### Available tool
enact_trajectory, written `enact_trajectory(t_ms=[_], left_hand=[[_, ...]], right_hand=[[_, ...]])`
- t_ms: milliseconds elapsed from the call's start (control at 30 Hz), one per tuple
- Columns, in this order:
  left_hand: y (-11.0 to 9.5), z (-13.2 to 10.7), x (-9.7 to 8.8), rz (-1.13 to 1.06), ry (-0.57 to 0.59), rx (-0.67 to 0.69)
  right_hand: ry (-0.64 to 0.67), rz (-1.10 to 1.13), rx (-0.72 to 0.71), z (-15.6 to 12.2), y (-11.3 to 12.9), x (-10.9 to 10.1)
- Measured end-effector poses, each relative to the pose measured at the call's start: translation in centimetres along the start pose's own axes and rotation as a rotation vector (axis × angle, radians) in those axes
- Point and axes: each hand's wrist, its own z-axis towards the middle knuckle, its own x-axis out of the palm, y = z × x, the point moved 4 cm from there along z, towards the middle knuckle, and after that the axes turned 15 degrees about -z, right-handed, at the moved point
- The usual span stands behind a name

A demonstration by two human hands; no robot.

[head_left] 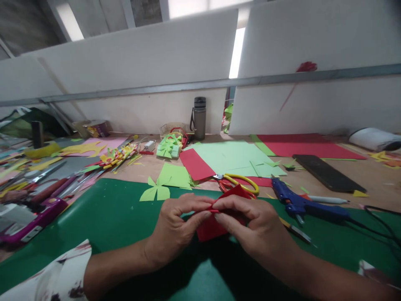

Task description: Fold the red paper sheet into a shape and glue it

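A piece of red paper (210,229) is pinched between my two hands above the green mat (125,217). My left hand (179,225) grips its upper edge with thumb and fingers. On the same edge, close beside it, my right hand (255,223) pinches with its thumb and fingertips. The paper looks bent or folded where they meet, and a corner of it rises behind my right fingers. Right behind the hands lie scissors (241,180) with yellow and red handles. A light green paper flower (156,190) rests beyond my left hand.
A blue glue gun (308,207) with its cable and a cutter knife (297,232) lie at right, near a dark phone (330,172). Red (196,164) and pale green sheets (230,154) spread behind. A bottle (199,119) stands by the wall. A purple tool (40,219) sits at left.
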Motion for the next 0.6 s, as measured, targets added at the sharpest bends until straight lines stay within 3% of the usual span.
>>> enact_trajectory(t_ms=[233,433,600], left_hand=[[-0.4,-0.1,0.3,0.141,-0.020,0.093],[-1.2,0.0,0.6,0.231,0.048,0.225],[-1.4,0.0,0.5,0.240,0.081,0.228]], right_hand=[[-0.112,-0.023,-0.091,0.0,0.2,-0.3],[-0.084,-0.054,-0.185,0.0,0.7,-0.7],[-0.094,-0.098,-0.211,-0.3,0.9,-0.8]])
